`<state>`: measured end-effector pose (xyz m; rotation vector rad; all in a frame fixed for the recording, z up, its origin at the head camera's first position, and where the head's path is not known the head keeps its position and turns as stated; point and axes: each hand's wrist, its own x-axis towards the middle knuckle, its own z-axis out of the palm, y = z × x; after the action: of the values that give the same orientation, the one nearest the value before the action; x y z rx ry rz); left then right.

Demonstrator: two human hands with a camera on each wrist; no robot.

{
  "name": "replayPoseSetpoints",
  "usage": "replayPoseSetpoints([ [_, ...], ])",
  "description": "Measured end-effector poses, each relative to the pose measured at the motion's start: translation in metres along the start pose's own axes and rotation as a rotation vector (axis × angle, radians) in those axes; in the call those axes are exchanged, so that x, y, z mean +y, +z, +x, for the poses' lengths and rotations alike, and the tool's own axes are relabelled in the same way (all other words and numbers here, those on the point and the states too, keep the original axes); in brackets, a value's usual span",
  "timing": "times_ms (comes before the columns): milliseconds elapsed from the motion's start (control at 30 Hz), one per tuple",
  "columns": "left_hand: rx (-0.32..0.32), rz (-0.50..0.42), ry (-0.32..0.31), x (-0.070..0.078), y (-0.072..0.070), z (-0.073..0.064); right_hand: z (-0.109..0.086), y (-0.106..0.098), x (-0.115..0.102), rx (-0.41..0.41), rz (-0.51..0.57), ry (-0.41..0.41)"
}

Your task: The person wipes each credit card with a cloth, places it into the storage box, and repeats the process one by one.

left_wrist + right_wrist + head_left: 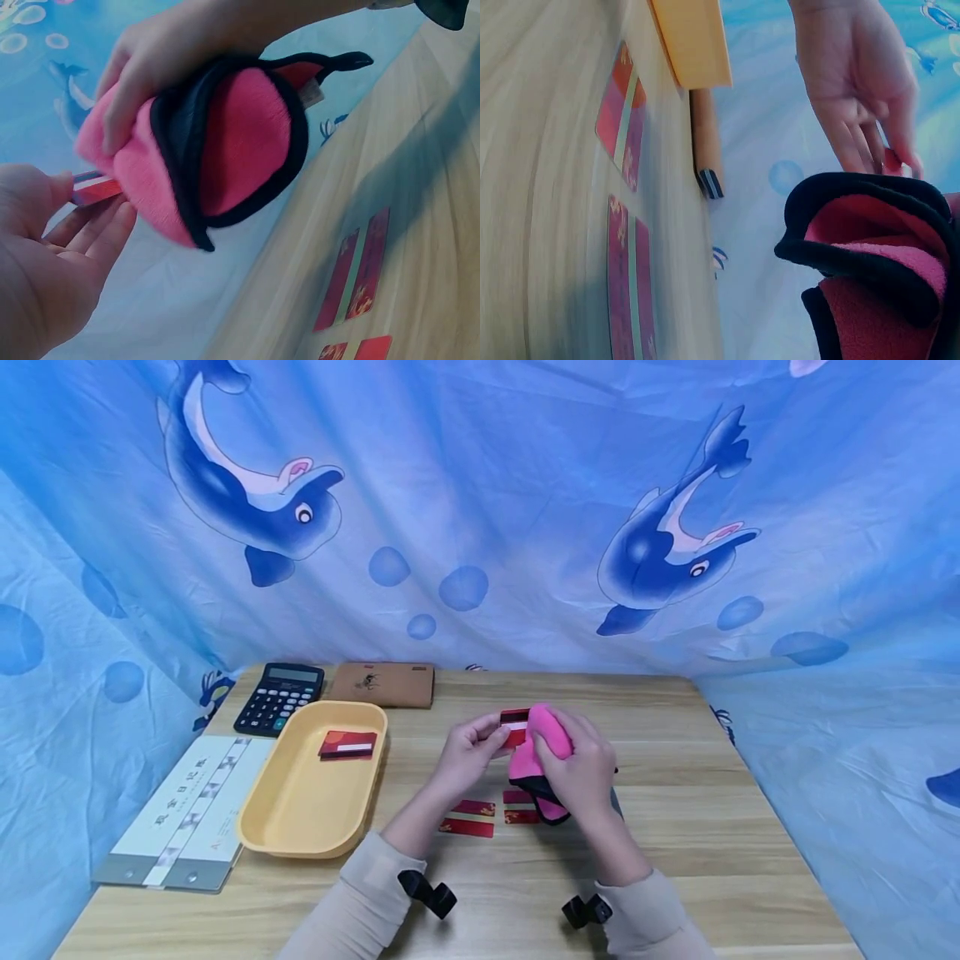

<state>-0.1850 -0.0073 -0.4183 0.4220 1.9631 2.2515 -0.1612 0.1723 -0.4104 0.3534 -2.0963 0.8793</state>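
Note:
My left hand pinches a red card with a dark stripe and a white strip, thumb on its face. A pink cloth with black edging is bunched in my right hand, pressed against the card's right end and hiding that part. In the left wrist view the cloth folds over the card's end. Below the hands, a red card with a pale stripe lies on the table. Beside it lies another red card, partly covered by the cloth in the head view.
A yellow tray on the left holds red cards. Behind it are a black calculator and a brown wallet. A grey-white notebook lies left of the tray. Blue dolphin-print curtain surrounds the wooden table.

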Motion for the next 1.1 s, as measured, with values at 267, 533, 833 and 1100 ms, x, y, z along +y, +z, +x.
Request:
replayPoseSetpoints([
  [267,-0.057,0.006,0.023,-0.006,0.006,-0.002,-0.001,0.017,-0.020,-0.014,0.113,-0.032],
  [533,-0.017,-0.122,-0.001,-0.005,0.008,-0.004,0.000,0.017,-0.021,0.008,0.041,-0.074],
  [833,0.051,-0.145,0.044,0.000,0.003,0.000,0.003,0.008,-0.005,0.093,-0.058,-0.010],
  [1100,-0.111,-0.121,0.056,-0.005,0.007,-0.005,0.002,0.017,-0.020,-0.006,0.082,-0.126],
])
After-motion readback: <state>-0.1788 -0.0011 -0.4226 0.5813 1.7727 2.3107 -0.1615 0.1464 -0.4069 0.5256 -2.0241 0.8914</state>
